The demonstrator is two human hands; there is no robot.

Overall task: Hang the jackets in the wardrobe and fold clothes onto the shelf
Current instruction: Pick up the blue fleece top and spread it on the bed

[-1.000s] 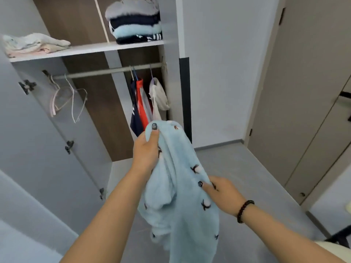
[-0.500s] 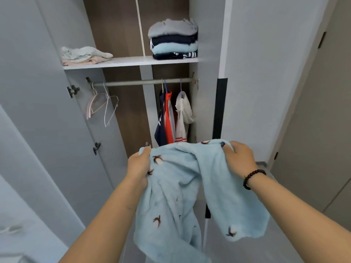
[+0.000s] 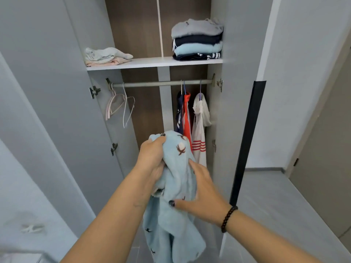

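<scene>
A fluffy light-blue garment [image 3: 176, 221] with small dark motifs hangs bunched in front of the open wardrobe. My left hand [image 3: 152, 158] grips its top edge. My right hand [image 3: 199, 194], with a black bead bracelet, clasps the cloth just below and to the right. The white shelf [image 3: 152, 62] carries a stack of folded clothes [image 3: 197, 39] at the right and a smaller pale pile [image 3: 105, 56] at the left. Under it runs the rail [image 3: 161, 83], with a navy and red jacket [image 3: 183, 112] and a white jacket [image 3: 200, 120] hanging at its right end.
Empty hangers [image 3: 119, 105] dangle at the rail's left end. The grey wardrobe door [image 3: 47, 111] stands open at the left, another door [image 3: 245, 111] with a black edge strip at the right. Grey floor [image 3: 275, 196] and a beige door [image 3: 322, 149] lie to the right.
The view has moved closer to the wardrobe. My hands, which held the garment spread wide, have come together, and the cloth is now bunched between them.
</scene>
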